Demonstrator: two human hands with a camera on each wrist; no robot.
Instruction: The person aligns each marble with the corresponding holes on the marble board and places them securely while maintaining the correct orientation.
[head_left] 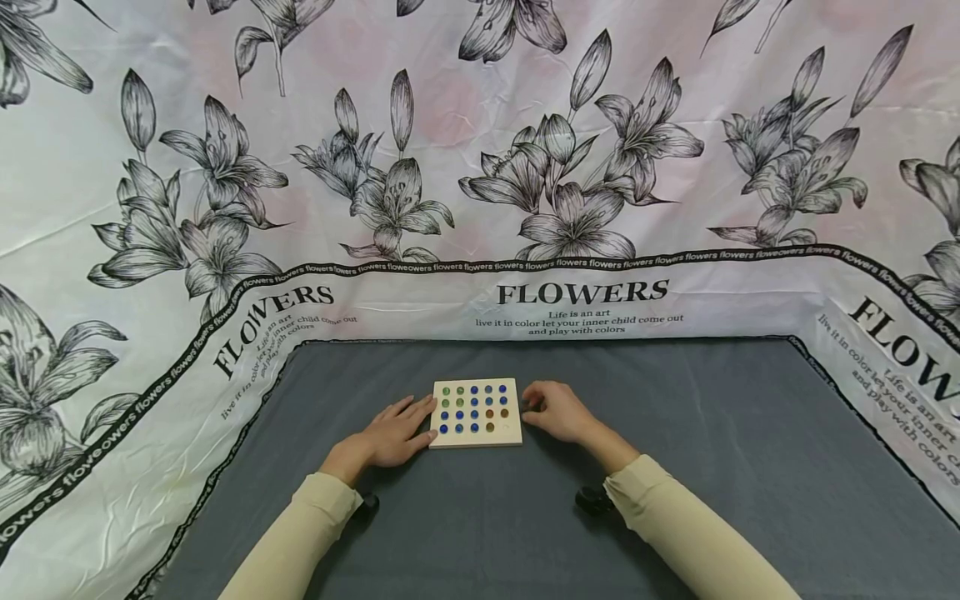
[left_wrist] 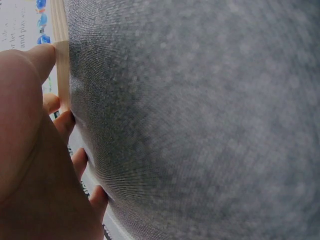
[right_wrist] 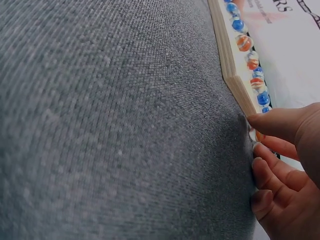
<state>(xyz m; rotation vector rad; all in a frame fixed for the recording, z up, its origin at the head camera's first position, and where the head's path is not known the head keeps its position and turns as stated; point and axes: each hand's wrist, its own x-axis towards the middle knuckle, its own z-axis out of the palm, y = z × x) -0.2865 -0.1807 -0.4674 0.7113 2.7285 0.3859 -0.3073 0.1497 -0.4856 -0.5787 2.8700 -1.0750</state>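
Note:
A pale wooden board [head_left: 480, 441] lies flat on the grey cloth, bearing rows of glass marbles. Green marbles [head_left: 446, 391] sit at its far left corner, blue ones [head_left: 475, 415] across much of it, and orange-brown ones [head_left: 490, 427] toward the near right. A bare hollow shows at the near right corner. My left hand [head_left: 392, 435] rests at the board's left edge, fingers spread, thumb against its side. Just off the right edge, my right hand [head_left: 558, 410] pinches a clear-and-orange marble [right_wrist: 253, 134] between thumb and forefinger, mostly hidden by the fingers.
Grey cloth [head_left: 675, 417] covers the table around the board. Behind and at both sides hangs a white flower-printed fabric [head_left: 420, 300]. Dark wrist-worn devices [head_left: 592, 500] show beneath both sleeves.

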